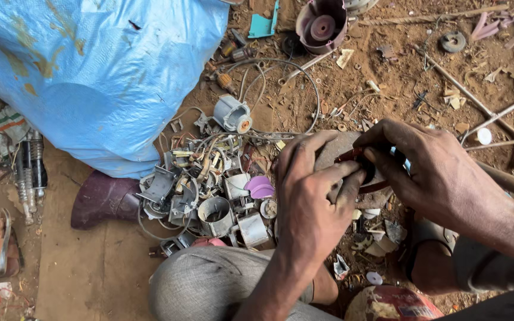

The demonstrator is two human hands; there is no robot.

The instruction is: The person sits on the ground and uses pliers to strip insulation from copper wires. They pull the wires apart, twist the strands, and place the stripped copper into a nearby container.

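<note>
Left hand [310, 196]: fingers curled and pressed onto a small dark part with a reddish rim [364, 169], steadying it against a flat grey stone [334, 148] beneath.
Right hand [429, 172]: fingertips pinched on the same part from the opposite side; a glimpse of something pale blue shows under the palm, kind not clear.
Small dark part: sits between both hands, just above the person's grey-trousered knee [209, 285]. Looks rigid, light and small enough to slip; best gripped at its rim, as both hands now do.
Heap of metal scrap [209, 190]: housings, brackets, wire ends, just left of the left hand; edges look sharp.
Grey motor casing [232, 114] and loose wire loop [287, 89]: beyond the heap.
Blue sack [90, 71]: large, upper left, bounding that side.
Dark boot [102, 199]: lying beside the heap.
Metal rods [483, 110]: upper right on bare dirt ground [388, 77], where most open room lies.
</note>
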